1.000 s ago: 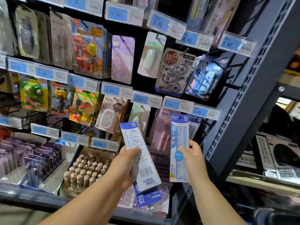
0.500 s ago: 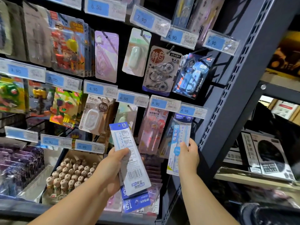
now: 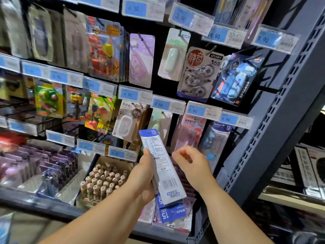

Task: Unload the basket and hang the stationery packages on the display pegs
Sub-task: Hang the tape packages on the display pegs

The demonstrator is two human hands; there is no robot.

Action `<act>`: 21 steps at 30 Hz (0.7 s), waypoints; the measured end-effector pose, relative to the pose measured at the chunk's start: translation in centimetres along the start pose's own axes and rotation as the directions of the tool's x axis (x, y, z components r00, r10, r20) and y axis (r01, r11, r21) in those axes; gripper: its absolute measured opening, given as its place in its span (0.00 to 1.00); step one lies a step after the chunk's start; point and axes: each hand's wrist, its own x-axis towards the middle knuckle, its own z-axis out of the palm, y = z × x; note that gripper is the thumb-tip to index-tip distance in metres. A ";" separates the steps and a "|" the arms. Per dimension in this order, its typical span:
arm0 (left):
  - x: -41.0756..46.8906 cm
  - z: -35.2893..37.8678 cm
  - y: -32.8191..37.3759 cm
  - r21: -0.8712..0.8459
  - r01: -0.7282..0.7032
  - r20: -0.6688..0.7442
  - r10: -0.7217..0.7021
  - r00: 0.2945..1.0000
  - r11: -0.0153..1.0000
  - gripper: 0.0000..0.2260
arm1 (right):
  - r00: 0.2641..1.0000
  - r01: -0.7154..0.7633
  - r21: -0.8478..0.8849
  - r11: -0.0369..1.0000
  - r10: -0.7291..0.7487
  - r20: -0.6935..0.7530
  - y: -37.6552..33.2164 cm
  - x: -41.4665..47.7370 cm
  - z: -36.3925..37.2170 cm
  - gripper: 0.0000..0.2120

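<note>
Broadly, the display rack (image 3: 274, 120) fills the view, its pegs crowded with carded stationery. A hung ruler pack (image 3: 215, 140) sits low on the right under a 4.90 tag (image 3: 228, 119). Hanging is under way, I judge. The left hand (image 3: 140, 176) grips a stack of ruler packs (image 3: 161, 166) (printed backs to the camera), tilted before the lower pegs. The right hand (image 3: 191, 162) hovers just beside it, fingers loosely curled, holding nothing. Next it must pinch the top pack and thread its punched hole (image 3: 149, 132) onto that peg.

Bright light is glinting off clear plastic price-label strips (image 3: 226, 35) upper right; blur is smearing the left edge.
</note>
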 end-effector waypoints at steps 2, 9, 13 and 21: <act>-0.4 0.1 0.1 -0.071 0.030 -0.012 -0.031 0.999 0.997 0.26 | 0.978 -0.006 -0.033 0.999 0.013 0.208 -1.0 -0.5 0.8 0.05; -1.2 0.3 0.3 -0.129 0.113 0.026 -0.111 0.993 0.985 0.21 | 0.951 -0.023 -0.206 0.978 0.085 0.298 -1.3 -1.2 1.2 0.20; -1.6 0.0 0.3 -0.139 0.060 0.016 -0.059 0.998 0.988 0.15 | 0.955 -0.072 -0.060 0.996 0.086 0.285 -0.9 -1.1 1.1 0.12; -1.6 -0.4 0.5 -0.143 0.039 0.007 -0.039 0.999 0.989 0.15 | 0.962 -0.221 0.066 0.973 0.206 0.177 1.3 -0.4 -0.6 0.06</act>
